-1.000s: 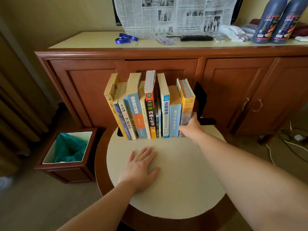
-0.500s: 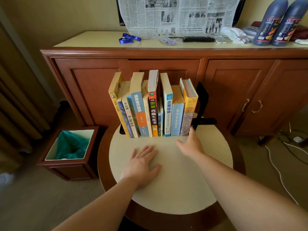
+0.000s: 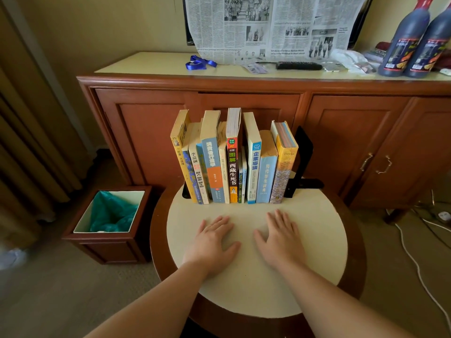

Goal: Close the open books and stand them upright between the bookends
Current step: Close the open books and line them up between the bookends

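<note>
Head view: we look down on a round table (image 3: 317, 240), cabinet (image 3: 151, 123) beyond.
Books (image 3: 233, 162): a closed row standing upright at the far edge — spines toward us, leftmost ones leaning slightly.
Bookends: black right bookend (image 3: 303, 152) just beside the last book; left bookend (image 3: 186, 192) barely shows.
Left hand (image 3: 212, 242): flat on the tabletop, fingers spread, holding nothing.
Right hand (image 3: 280, 237): likewise flat and spread — near the row, apart from it.
Floor, left: bin (image 3: 107, 237) with green liner.

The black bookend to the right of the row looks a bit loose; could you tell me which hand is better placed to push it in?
Right: the right hand lies flat nearer the bookend.
</note>
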`<state>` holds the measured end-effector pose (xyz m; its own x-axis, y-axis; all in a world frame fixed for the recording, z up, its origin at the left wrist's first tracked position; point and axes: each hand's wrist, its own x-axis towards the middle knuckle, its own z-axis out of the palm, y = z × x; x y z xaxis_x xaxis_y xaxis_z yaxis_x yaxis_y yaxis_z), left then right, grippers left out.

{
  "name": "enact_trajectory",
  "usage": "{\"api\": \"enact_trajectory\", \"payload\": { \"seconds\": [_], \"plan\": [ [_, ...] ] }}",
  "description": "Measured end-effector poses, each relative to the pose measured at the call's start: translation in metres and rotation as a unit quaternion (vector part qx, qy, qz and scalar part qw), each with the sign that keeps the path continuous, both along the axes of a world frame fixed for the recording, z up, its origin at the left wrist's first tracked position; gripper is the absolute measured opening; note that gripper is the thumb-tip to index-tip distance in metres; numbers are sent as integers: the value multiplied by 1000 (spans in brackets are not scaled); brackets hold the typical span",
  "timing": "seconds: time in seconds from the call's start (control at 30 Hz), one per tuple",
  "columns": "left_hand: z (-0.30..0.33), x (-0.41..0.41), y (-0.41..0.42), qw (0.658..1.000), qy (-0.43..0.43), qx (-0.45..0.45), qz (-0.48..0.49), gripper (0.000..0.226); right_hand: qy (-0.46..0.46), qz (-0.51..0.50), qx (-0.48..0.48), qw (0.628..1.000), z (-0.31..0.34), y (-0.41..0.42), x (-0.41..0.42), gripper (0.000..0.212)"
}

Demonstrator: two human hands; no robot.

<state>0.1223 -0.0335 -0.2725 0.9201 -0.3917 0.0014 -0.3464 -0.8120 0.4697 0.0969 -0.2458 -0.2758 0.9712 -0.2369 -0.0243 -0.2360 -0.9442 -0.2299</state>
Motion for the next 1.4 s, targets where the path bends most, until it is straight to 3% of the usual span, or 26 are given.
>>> {"api": "enact_trajectory", "payload": {
  "seconds": [0.23, 0.4, 0.67, 0.93, 1.0, 1.1, 1.17, 1.23, 1.3, 1.4],
  "plan": [
    [3, -3, -1, 990, 46, -89, 104, 72, -12, -12, 0, 1000, 1, 1, -1, 76],
    [10, 19, -8, 924, 78, -213, 309, 96, -17, -11, 0, 1000, -2, 1, 0, 78],
    [33, 62, -41, 894, 92, -223, 377, 109, -19, -1, -7, 1000, -6, -1, 2, 77],
    [25, 79, -40, 906, 105, -216, 349, 123, -17, -2, -13, 1000, -3, 1, 1, 75],
    [25, 75, -36, 913, 104, -196, 342, 114, -14, -3, -11, 1000, -4, 1, 1, 76],
    [29, 63, -15, 938, 89, -112, 317, 75, -13, -8, -9, 1000, -3, 2, 0, 77],
    [30, 54, 6, 967, -1, -15, 254, 51, -12, -9, -14, 1000, -2, 2, 0, 77],
    [32, 51, 29, 980, -120, 75, 143, 46, -11, -8, -12, 1000, -2, 2, 0, 77],
    [33, 59, 51, 971, -189, 139, 35, 49, -9, -8, -10, 1000, -1, 2, 0, 77],
    [38, 75, 85, 931, -266, 236, -86, 53, -5, -8, -9, 1000, -1, 2, 0, 78]
  ]
}}
